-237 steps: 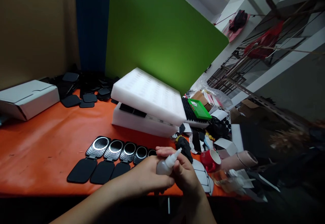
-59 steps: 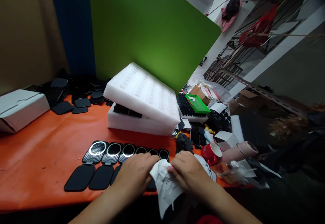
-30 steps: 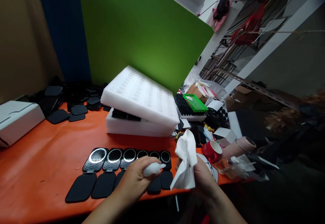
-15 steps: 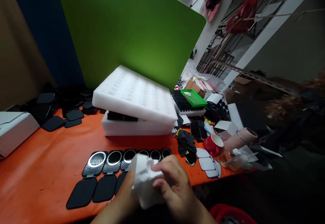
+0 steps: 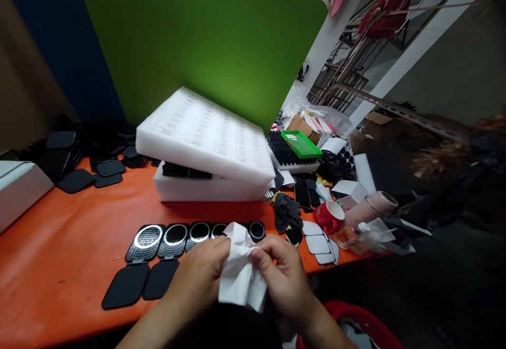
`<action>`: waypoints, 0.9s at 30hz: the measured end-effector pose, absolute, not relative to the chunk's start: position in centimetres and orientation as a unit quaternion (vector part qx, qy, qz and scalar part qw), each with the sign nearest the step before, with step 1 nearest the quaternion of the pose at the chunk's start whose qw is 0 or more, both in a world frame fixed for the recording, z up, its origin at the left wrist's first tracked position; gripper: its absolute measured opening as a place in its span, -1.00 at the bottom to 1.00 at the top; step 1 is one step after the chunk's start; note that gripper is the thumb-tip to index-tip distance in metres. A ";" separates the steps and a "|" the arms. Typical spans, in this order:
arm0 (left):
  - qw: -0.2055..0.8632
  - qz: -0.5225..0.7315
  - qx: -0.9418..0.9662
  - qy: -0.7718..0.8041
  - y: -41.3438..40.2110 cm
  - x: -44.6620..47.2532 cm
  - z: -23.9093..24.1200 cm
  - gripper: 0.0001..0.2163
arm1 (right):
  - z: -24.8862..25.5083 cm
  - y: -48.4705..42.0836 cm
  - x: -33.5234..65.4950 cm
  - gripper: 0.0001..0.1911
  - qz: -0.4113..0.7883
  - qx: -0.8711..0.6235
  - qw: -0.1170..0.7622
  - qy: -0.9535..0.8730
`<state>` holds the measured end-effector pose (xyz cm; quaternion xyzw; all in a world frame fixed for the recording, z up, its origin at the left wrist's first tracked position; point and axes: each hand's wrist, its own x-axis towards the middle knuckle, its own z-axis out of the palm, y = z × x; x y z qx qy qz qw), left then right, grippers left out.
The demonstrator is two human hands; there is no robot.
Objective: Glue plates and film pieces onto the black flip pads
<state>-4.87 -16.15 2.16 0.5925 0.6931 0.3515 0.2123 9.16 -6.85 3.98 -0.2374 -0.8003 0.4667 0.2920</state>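
A crumpled white tissue [image 5: 242,280] hangs between my two hands, in front of the table edge. My left hand [image 5: 203,267] grips its left side, the fingertips partly hidden behind the paper. With thumb and fingers, my right hand [image 5: 282,267] pinches the tissue's right side. Behind my hands lies a row of several black hinged pads [image 5: 146,243], each with a silver ring on its upper half and a plain dark lower half. My hands and the tissue cover part of that row.
White foam trays [image 5: 213,191], one tilted on the other, stand behind the row. To the right are a grey glove [image 5: 287,212], a red mug [image 5: 329,217], a pink bottle [image 5: 369,209] and white-faced pads [image 5: 318,244]. A red bin [image 5: 369,328] sits below; a white box [image 5: 21,193] is at left.
My left hand has come out from behind the tissue to its left side. The tissue now hangs between both hands in folds. The view has tilted slightly down.
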 end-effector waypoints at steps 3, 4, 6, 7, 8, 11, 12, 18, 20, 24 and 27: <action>0.234 0.396 0.575 0.677 -16.1 -4.4 1.2 -0.90 | 3.5 -6.1 9.1 -0.67 0.665 -0.305 0.272 -0.624; 0.246 0.410 0.568 0.669 -16.1 -4.3 0.9 -0.88 | 3.3 -5.8 9.1 -0.66 0.706 -0.310 0.282 -0.571; 0.268 0.436 0.552 0.658 -16.0 -4.1 0.5 -0.86 | 3.0 -5.3 9.2 -0.67 0.760 -0.304 0.319 -0.478; 0.276 0.448 0.541 0.656 -16.0 -4.0 0.3 -0.85 | 2.9 -5.1 9.3 -0.70 0.780 -0.295 0.333 -0.440; 0.281 0.460 0.531 0.653 -15.9 -3.9 0.1 -0.85 | 2.8 -5.0 9.2 -0.73 0.797 -0.288 0.341 -0.408; 0.292 0.482 0.517 0.644 -15.8 -3.7 -0.3 -0.82 | 2.5 -5.2 9.0 -0.77 0.819 -0.285 0.332 -0.371; 0.294 0.485 0.515 0.643 -15.8 -3.6 -0.3 -0.81 | 2.5 -5.4 8.9 -0.77 0.816 -0.295 0.328 -0.374; 0.301 0.489 0.507 0.643 -15.8 -3.3 -0.1 -0.83 | 2.9 -6.1 9.0 -0.78 0.816 -0.322 0.313 -0.364; 0.309 0.496 0.494 0.644 -15.8 -3.2 0.0 -0.85 | 2.7 -6.5 9.2 -0.75 0.839 -0.284 0.292 -0.361; 0.332 0.519 0.475 0.628 -15.8 -3.0 0.3 -0.90 | 1.7 -7.4 9.2 -0.71 0.810 -0.225 0.285 -0.459; 0.345 0.507 0.483 0.625 -16.0 -2.9 0.5 -0.89 | 1.6 -7.3 9.1 -0.79 0.683 -0.224 0.311 -0.621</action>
